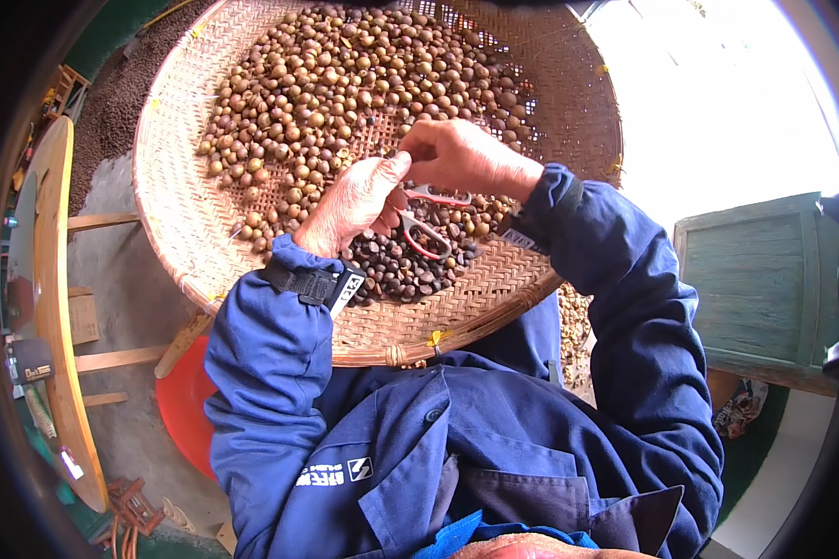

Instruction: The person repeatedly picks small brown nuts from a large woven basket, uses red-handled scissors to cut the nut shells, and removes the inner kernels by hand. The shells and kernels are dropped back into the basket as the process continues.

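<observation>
A big round woven bamboo tray [203,251] lies before me, holding many round brownish-green fruits [300,91]. Over it, my left hand [360,199] and my right hand [461,155] meet at the fingertips; whatever they pinch there is hidden. From under the curled fingers of my left hand jut the grey and red handles of scissors [426,237], spread apart, their blades out of sight. My right hand has its fingers bent towards the left thumb. Close to the tray's near rim, below the hands, is a pile of dark seeds [398,276].
At the left, a wooden board or tabletop [56,314] stands near a red basin [182,405]. Behind it a heap of small dark pieces [112,105] covers the floor. Pale husks [575,328] lie under the tray's right side, and a green wooden panel [748,279] is at the right.
</observation>
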A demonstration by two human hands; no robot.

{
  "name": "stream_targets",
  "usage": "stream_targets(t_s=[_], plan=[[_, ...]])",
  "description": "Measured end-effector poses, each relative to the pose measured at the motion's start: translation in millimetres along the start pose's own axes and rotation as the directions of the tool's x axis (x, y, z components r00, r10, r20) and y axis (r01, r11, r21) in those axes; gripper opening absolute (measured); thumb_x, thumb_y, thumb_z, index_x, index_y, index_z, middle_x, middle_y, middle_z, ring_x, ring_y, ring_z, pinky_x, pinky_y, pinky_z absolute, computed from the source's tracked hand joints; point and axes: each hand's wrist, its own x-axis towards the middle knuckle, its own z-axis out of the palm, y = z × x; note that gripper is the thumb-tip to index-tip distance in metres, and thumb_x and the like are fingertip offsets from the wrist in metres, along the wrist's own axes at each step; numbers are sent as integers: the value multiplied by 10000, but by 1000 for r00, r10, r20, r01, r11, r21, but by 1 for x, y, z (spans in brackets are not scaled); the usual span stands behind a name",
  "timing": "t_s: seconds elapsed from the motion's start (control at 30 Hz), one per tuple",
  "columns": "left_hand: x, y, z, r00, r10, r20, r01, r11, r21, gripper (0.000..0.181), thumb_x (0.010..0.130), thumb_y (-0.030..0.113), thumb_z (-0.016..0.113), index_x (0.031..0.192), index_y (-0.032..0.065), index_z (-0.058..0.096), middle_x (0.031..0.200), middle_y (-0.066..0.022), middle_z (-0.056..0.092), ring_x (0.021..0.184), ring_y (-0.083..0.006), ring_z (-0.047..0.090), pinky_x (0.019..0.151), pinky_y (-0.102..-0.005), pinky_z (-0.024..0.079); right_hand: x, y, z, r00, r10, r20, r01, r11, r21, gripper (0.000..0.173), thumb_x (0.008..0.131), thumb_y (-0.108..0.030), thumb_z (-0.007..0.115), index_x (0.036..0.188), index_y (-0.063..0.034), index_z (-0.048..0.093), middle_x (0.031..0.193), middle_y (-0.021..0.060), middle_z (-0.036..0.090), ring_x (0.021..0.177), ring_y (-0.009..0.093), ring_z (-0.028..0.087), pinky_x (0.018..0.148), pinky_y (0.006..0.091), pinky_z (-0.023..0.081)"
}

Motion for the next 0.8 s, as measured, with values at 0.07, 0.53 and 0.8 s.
stream_targets(t_s=[0.07, 0.53, 0.8], plan=[[0, 0, 2, 996, 88, -17, -89, 993, -74, 447, 1046, 418, 475, 937, 7, 613, 672, -35, 592, 514, -107, 569, 455, -248, 479, -1, -14, 9, 993, -114, -42, 120, 980, 161, 241, 822, -203, 714, 965, -11, 683, 856, 150, 726, 811, 267, 715, 778, 360, 554], [4, 6, -12, 925, 122, -360, -193, 966, -171, 248, 1004, 207, 594, 1170, 25, 628, 795, 11, 596, 635, -63, 583, 528, -223, 523, -17, 42, 68, 979, 173, 105, -79, 806, -586, 779, 695, -605, 739, 1174, -6, 601, 1105, 211, 622, 999, 361, 643, 773, 450, 556], [7, 1, -16, 922, 171, -348, -230, 963, -138, 246, 1001, 179, 604, 1145, -17, 633, 805, -7, 601, 640, -71, 593, 524, -219, 535, -20, 45, 93, 981, 138, 137, -32, 811, -584, 579, 783, -506, 737, 1073, -12, 649, 984, 181, 675, 899, 319, 686, 701, 423, 553]])
